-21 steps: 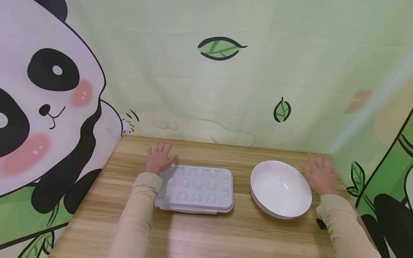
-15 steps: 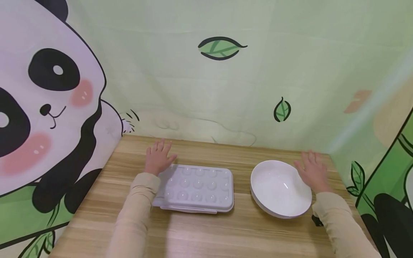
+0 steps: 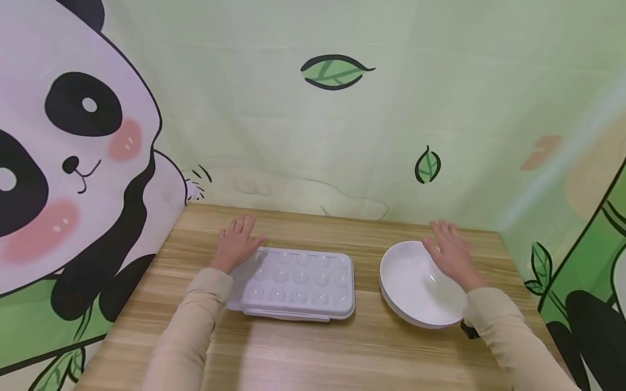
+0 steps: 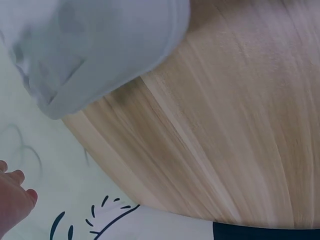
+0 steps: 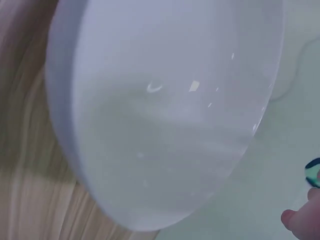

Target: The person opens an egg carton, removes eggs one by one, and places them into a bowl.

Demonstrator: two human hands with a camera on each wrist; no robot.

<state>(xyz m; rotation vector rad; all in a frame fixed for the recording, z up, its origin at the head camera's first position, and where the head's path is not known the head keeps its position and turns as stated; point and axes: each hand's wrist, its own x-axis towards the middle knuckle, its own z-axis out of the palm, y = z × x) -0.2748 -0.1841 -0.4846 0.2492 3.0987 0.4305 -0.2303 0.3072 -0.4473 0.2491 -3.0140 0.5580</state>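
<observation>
Head view — white case (image 3: 301, 285) flat, long axis left-to-right.

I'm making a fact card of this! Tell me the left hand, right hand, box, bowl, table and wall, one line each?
Left hand: the left hand is by the box's far left corner, gripping nothing
Right hand: the right hand is at the bowl's right side, gripping nothing; touching unclear
Box: pale box, round bumps on top
Bowl: white bowl, right of the box
Table: wood-patterned table
Wall: pale green wall with a panda and leaves
</observation>
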